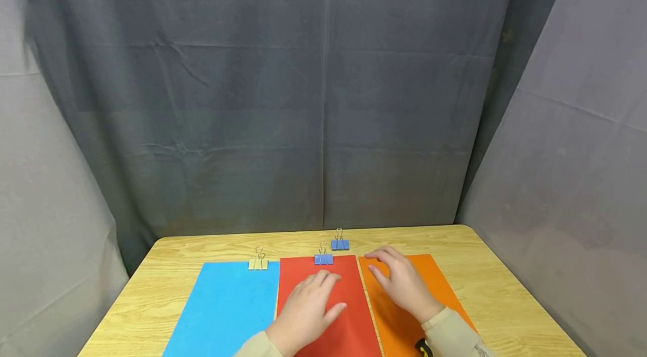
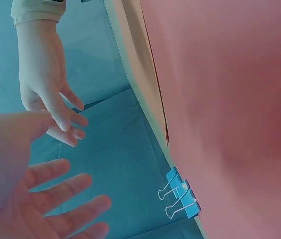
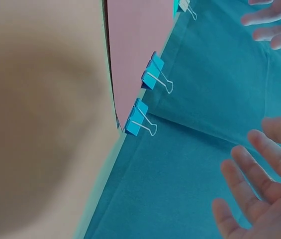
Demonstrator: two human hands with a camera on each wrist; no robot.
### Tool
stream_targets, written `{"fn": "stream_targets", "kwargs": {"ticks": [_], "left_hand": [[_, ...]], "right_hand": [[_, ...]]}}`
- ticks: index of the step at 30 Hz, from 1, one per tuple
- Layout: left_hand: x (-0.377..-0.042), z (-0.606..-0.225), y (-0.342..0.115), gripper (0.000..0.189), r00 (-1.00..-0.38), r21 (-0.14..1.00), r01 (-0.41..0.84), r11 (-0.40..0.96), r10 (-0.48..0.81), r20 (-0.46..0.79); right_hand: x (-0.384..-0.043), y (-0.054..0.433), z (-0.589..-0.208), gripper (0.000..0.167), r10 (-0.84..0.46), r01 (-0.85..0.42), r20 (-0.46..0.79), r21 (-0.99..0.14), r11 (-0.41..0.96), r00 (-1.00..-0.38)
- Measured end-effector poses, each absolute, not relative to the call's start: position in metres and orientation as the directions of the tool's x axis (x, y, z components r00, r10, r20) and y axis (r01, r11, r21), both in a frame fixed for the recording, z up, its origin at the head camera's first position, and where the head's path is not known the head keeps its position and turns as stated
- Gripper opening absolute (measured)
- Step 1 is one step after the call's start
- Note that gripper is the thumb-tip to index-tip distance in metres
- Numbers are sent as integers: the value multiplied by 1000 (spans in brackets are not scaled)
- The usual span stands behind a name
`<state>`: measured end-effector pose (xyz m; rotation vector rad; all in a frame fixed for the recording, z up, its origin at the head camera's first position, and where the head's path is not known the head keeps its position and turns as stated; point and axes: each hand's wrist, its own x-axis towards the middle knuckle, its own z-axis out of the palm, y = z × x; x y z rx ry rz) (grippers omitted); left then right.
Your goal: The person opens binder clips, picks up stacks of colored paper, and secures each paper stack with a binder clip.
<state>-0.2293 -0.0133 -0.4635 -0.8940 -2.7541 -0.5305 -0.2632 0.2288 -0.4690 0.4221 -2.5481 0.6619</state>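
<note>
Above the red sheet, my left hand hovers with its fingers relaxed and nothing in its grasp. My right hand hangs over the orange sheet, its thumb and fingers spread apart around nothing. A blue binder clip sits at the far edge of the red sheet, wire handles up. A second blue binder clip stands on the wood just behind it, to the right. At the far edge of the blue sheet is a yellow binder clip.
The three sheets lie side by side on a light wooden table. Grey cloth hangs behind the table, with paler cloth on both sides. A black and yellow strap shows by the right sleeve.
</note>
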Motion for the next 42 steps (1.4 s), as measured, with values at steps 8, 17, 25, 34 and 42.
{"fn": "stream_targets", "kwargs": {"ticks": [8,17,25,34,42], "left_hand": [[-229,-462,-6,54,-800,283,599,749,541,260],[-229,-462,7,54,-776,252,631,734,593,215],[-232,-464,18,51,-722,220,692,688,664,194],[-235,-475,29,53,-657,146,753,641,739,147],[-237,-488,37,52,-583,88,812,577,798,152]], "right_hand": [[-271,230,-461,25,-172,-381,468,-399,834,-867],[-286,228,-451,26,-202,-405,465,-393,826,-862],[-304,229,-447,25,-236,-436,489,-350,829,-840],[-325,236,-448,25,-263,-424,436,-328,844,-860],[-337,240,-450,23,-308,-452,420,-304,839,-854]]}}
